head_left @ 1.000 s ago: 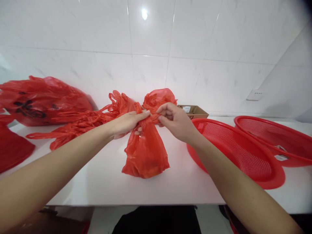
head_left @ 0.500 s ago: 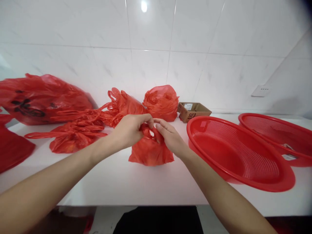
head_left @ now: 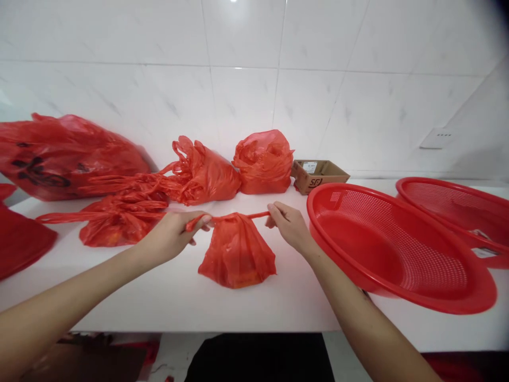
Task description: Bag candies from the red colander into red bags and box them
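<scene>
A small red plastic bag (head_left: 237, 254) with something inside rests on the white table in front of me, its top gathered together. My left hand (head_left: 175, 233) is closed on one twisted handle and draws it out to the left. The opposite handle is pinched in my right hand (head_left: 288, 223), stretched to the right. Both handles look taut between my fingers and the gathered neck. The contents show only as a faint orange patch low in the bag.
Several other red plastic bags stand left and behind, among them a flat one (head_left: 119, 225), a bundled one (head_left: 202, 172) and a large one (head_left: 79, 159). A small cardboard box (head_left: 318, 178) sits near the wall. Red baskets (head_left: 369, 239) occupy the right side.
My hands have moved apart from close together above the bag, each pulling a handle outward. The bag's neck is now drawn in tight. The view has shifted slightly.
</scene>
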A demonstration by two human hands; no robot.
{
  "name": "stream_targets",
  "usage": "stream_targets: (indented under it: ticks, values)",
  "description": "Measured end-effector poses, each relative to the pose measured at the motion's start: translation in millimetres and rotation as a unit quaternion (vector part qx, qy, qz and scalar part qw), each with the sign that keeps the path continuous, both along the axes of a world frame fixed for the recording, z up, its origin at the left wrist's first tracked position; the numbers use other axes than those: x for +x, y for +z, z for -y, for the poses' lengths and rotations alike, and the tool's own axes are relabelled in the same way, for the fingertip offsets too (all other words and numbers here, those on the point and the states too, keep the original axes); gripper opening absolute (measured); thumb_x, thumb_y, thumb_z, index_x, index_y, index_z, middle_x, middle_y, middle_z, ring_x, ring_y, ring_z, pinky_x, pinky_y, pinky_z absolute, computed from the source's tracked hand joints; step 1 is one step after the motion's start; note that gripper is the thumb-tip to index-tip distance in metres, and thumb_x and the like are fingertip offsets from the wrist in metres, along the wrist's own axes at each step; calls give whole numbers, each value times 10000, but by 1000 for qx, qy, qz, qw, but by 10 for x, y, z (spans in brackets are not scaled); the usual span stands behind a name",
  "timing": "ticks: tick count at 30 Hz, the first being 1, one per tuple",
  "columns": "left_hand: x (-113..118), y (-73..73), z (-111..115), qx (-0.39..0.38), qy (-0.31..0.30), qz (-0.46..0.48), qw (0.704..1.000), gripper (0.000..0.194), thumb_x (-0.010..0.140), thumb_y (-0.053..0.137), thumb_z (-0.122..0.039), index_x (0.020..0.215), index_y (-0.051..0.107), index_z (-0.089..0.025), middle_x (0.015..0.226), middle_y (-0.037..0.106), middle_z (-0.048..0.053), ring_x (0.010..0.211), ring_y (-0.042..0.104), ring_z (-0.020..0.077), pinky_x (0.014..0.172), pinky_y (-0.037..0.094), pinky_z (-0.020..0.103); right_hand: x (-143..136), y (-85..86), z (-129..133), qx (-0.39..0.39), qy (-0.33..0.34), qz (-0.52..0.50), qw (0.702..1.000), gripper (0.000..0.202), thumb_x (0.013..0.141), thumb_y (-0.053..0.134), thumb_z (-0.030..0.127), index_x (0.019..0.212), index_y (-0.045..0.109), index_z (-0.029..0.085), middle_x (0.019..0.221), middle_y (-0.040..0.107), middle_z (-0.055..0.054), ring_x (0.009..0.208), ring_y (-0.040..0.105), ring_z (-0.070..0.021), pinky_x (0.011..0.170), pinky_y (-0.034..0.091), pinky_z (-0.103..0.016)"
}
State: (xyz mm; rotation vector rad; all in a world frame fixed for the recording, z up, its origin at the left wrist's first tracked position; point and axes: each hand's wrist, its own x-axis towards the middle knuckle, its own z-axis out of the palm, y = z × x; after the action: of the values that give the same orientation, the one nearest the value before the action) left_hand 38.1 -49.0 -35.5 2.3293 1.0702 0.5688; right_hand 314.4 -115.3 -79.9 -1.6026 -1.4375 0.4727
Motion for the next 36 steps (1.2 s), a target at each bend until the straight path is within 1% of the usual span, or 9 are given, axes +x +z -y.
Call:
stream_targets:
  ticks: [3, 5, 7, 12, 17, 21, 26, 32, 36]
  values:
    - [-296, -280, 28, -103, 38, 22, 994, 469, 870, 465, -613, 871, 713, -215, 961, 741, 71, 894, 686, 249, 670, 609, 326, 207, -318, -150, -58, -117, 69, 989, 439, 928, 405, 434, 559, 416, 196, 526, 522, 22, 591, 510, -133, 591, 313, -240]
    - [-373, -394, 55, -152, 55, 44, 986, 486, 854, 477, -635, 845, 705, -206, 937, 739, 79, 906, 685, 256, 712, 610, 350, 261, -482, -248, -79, -139, 63, 985, 447, 920, 406, 449, 548, 399, 202, 489, 494, 19, 571, 501, -145, 570, 287, -248]
    - [-330, -445, 53, -150, 81, 79, 982, 495, 864, 462, -635, 829, 685, -194, 912, 726, 77, 891, 681, 249, 756, 597, 366, 224, -575, -316, -95, -140, 49, 984, 458, 935, 348, 508, 598, 432, 209, 520, 541, 20, 572, 523, -147, 563, 292, -243]
    - [130, -554, -104, 17, 87, 130, 988, 425, 947, 367, -547, 892, 603, -198, 911, 661, 46, 909, 624, 208, 871, 500, 352, -166, -617, -287, -105, -79, 27, 991, 437, 891, 361, 663, 869, 489, 246, 777, 670, 29, 685, 612, -151, 594, 356, -231]
    - [558, -804, -254, 47, 102, 47, 993, 382, 987, 236, -506, 809, 442, -238, 700, 569, -22, 659, 567, 169, 665, 448, 286, -450, -686, -189, -85, -29, 59, 994, 294, 897, 465, 522, 1019, 424, 257, 823, 653, 24, 698, 611, -173, 631, 380, -258]
    - [588, -886, -351, 54, 107, -2, 993, 325, 980, 266, -504, 831, 420, -260, 622, 524, -47, 582, 542, 179, 612, 389, 277, -263, -724, -248, -25, -1, 44, 999, 149, 933, 415, 401, 948, 390, 255, 742, 610, 50, 661, 591, -156, 628, 389, -241]
    - [514, -922, -525, 68, 143, -81, 984, 336, 981, 239, -490, 851, 452, -265, 582, 536, -26, 582, 569, 209, 550, 334, 269, 30, -751, -406, -83, -51, 160, 982, 116, 963, 364, 352, 941, 390, 241, 750, 611, 32, 684, 596, -143, 605, 371, -218]
    - [649, -1057, -734, 107, 150, -190, 964, 275, 964, 333, -408, 917, 557, -255, 805, 700, 48, 677, 630, 242, 565, 332, 289, 49, -814, -603, -140, -69, 249, 956, 145, 963, 400, 329, 1036, 468, 224, 770, 657, -18, 681, 602, -189, 576, 298, -256]
    - [717, -1137, -778, 148, 125, -231, 953, 222, 951, 389, -305, 941, 602, -243, 955, 717, 72, 812, 645, 255, 632, 383, 318, 38, -826, -644, -158, -81, 291, 940, 194, 985, 365, 337, 1090, 484, 227, 956, 683, -49, 774, 624, -200, 614, 329, -272]
